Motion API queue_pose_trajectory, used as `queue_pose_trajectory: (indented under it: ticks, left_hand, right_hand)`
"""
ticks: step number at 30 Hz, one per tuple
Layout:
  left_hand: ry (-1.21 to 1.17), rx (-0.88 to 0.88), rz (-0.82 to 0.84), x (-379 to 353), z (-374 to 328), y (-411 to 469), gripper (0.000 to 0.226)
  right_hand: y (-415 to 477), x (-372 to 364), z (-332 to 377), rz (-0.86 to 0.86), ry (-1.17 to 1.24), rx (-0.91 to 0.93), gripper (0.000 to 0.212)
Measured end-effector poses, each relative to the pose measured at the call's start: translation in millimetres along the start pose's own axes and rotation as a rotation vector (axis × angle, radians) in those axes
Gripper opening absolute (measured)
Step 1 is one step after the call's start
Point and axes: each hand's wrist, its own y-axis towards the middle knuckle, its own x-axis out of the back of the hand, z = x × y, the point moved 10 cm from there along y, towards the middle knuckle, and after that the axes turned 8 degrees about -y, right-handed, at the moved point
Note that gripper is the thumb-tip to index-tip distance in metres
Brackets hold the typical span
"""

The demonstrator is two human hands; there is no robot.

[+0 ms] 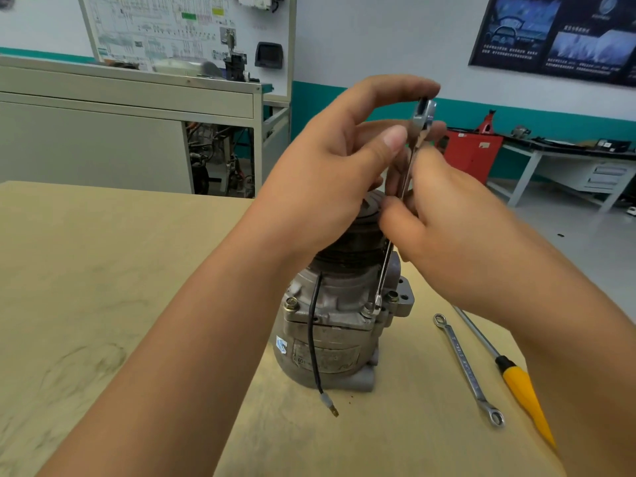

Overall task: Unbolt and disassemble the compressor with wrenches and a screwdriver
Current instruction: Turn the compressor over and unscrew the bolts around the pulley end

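Nearest me: left forearm (pixel 179 339) and right forearm (pixel 568 339), both reaching in from 6 o'clock. The compressor (pixel 337 325) stands on end at the middle of the wooden table (pixel 86 287), pulley end up.

The left hand (pixel 327 173) pinches the top of a wrench (pixel 384 266), thumb on the shank and forefinger arched over the upper end. The right hand (pixel 447 232) curls narrow round mid-shank. The lower end sits at the flange bolt (pixel 367 310), 4 o'clock on the housing.

Risks, my judgement:
- The wrench stands steep, so partial seating could slip and round the hex.
- Neither hand braces the housing; a pull may tip or turn it.
- The black lead (pixel 313 339) hangs loose at 6 o'clock and could snag.

A spare ring wrench (pixel 468 370) and a yellow-handled screwdriver (pixel 516 383) lie at 4 o'clock.
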Motion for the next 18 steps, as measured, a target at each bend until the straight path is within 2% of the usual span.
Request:
queue_pose_trajectory:
  ticks: [9, 16, 18]
  left_hand:
    - [-0.028, 0.047, 0.027, 4.3, -5.5, 5.0, 0.023]
    - [0.023, -0.002, -0.112, 26.4, -19.4, -5.0, 0.008]
    - [0.088, -0.012, -0.159, 31.1, -24.3, -9.2, 0.01]
  right_hand:
    - [-4.6, 6.0, 5.9, 0.022, -0.043, 0.017, 0.012]
    - [1.6, 1.1, 16.3, 0.159, -0.036, 0.087, 0.011]
    - [3.1, 0.0, 17.9, 0.19, -0.028, 0.089, 0.015]
